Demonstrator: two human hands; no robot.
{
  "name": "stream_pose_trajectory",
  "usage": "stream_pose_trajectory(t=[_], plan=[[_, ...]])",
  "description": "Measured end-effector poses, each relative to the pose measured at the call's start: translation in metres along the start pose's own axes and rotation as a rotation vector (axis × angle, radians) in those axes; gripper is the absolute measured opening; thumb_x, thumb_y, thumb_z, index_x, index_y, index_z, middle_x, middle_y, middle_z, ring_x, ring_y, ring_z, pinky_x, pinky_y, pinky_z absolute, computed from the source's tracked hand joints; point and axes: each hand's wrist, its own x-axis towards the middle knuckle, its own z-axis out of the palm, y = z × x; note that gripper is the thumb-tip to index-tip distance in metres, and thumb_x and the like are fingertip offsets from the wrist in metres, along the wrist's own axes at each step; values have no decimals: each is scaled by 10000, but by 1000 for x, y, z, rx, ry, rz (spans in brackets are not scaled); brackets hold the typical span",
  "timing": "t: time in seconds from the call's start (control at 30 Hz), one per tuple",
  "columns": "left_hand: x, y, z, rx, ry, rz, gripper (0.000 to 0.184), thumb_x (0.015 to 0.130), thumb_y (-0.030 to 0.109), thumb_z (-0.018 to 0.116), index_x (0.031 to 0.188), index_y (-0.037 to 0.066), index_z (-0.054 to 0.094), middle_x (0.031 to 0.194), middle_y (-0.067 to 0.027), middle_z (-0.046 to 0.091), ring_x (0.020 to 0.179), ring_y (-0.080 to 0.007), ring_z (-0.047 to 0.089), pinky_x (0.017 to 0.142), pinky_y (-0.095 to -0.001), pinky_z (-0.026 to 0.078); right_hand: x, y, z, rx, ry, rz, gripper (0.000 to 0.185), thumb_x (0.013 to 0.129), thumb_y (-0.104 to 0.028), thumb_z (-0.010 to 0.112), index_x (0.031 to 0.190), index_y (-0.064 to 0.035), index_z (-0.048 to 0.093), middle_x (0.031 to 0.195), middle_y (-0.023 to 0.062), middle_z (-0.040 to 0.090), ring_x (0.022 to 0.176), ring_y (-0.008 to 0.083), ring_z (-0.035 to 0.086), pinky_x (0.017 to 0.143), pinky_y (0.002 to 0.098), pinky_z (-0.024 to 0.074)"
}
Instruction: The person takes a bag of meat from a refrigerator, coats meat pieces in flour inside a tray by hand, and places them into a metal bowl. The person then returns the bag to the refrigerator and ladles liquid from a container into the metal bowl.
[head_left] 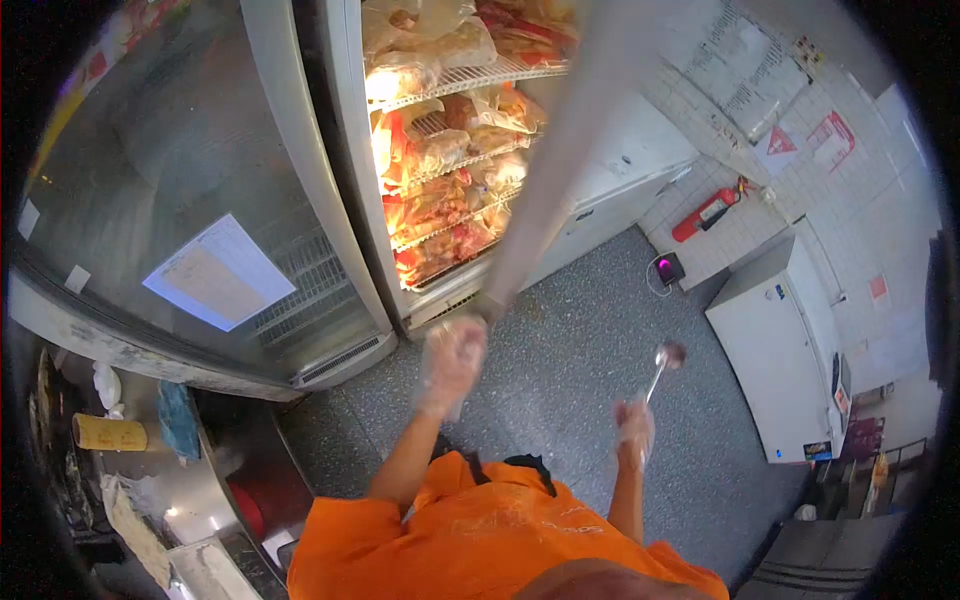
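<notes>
My left hand (453, 365), in a clear plastic glove, has its fingers curled, just below the lower end of the swung-out fridge door (545, 180). Whether it touches the door I cannot tell, and anything inside the fingers is hidden. The door frame is seen nearly edge-on and blurred. Behind it stands the lit fridge (350, 130), its wire shelves stacked with bags of reddish and pale food (440, 215). Also gloved, my right hand (633, 428) grips the handle of a metal ladle (656, 375). A dark reddish patch shows at the ladle's bowl end, blurred.
A second glass-door fridge (290, 130) stands shut at left. A white chest freezer (600, 200) lies behind the door, another white freezer (775, 350) at right. A fire extinguisher (705, 214) hangs on the tiled wall. A steel counter (190, 500) is at lower left.
</notes>
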Motion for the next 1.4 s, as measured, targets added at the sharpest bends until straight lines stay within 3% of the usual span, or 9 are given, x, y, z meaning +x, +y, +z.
stream_pose_trajectory(t=[0.1, 0.37, 0.43, 0.77, 0.87, 1.07, 1.2, 1.27, 1.4], plan=[[16, 26, 20, -78, -79, -204, 187, 832, 90, 642, 1016, 59, 645, 919, -127, 695, 900, -269, 677, 830, -368, 528, -3, -146, 78, 762, 3, -220, 550, 989, -294, 538, 1386, 77, 451, 1220, 156, 646, 1112, 262, 615, 957, 352, 476], [152, -14, 106, -1, 5, -95, 389, 877, 163, 664, 1245, 66, 586, 1037, -116, 669, 933, -210, 660, 764, -349, 532, 130, -158, -15, 980, 25, -129, 472, 985, -242, 573, 1339, 52, 471, 1147, 173, 662, 1072, 245, 661, 966, 334, 542], [241, -9, 139, -511, 54, -427, 474, 910, 206, 654, 1336, 54, 512, 1020, -60, 617, 925, -146, 581, 766, -319, 496, 153, -188, -36, 963, 59, -121, 465, 987, -257, 568, 1327, 48, 480, 1144, 171, 664, 1080, 253, 660, 974, 343, 540], [486, -102, 200, -1577, 829, -74, 301, 928, 253, 648, 1190, 122, 576, 996, -28, 634, 804, -161, 589, 651, -265, 486, 314, -15, -67, 963, 115, 150, 290, 975, -303, 580, 1135, -62, 601, 915, 43, 605, 795, 200, 601, 777, 325, 525], [445, -90, 197, -1350, 973, -110, 272, 920, 239, 651, 1160, 140, 569, 1012, -29, 633, 820, -175, 593, 662, -290, 511, 362, 56, -71, 716, 27, 400, 260, 971, -315, 585, 1101, -91, 607, 971, 52, 589, 887, 187, 596, 737, 340, 516], [271, -10, 90, -1335, 444, -151, 175, 925, 110, 457, 1007, 33, 591, 898, -95, 655, 738, -207, 628, 641, -328, 550, 424, -18, -101, 851, -108, 107, 248, 975, -279, 567, 1130, -88, 603, 1040, 61, 594, 970, 192, 565, 840, 358, 447], [137, 127, 61, -1041, 1097, -530, 244, 958, 121, 482, 1101, -39, 598, 1015, -154, 655, 918, -253, 655, 786, -373, 578, 475, -20, -112, 382, -364, 67, 313, 981, -270, 570, 1232, -84, 585, 1165, 94, 577, 1096, 240, 543, 974, 397, 425], [46, 151, 42, -970, 1257, -581, 265, 960, 123, 476, 1117, -56, 591, 1070, -161, 650, 977, -263, 646, 844, -398, 567, 529, 5, -132, -207, -452, -350, 253, 935, -248, 629, 1152, -119, 620, 1032, 29, 602, 916, 163, 569, 767, 314, 443], [-141, 280, 8, -709, 1487, -548, 289, 961, 131, 469, 1128, -71, 589, 1106, -170, 653, 1039, -286, 639, 925, -424, 536, 410, -3, -106, 238, -616, -188, 140, 920, -194, 621, 1042, -131, 646, 814, -46, 549, 613, 62, 471, 503, 215, 333]])
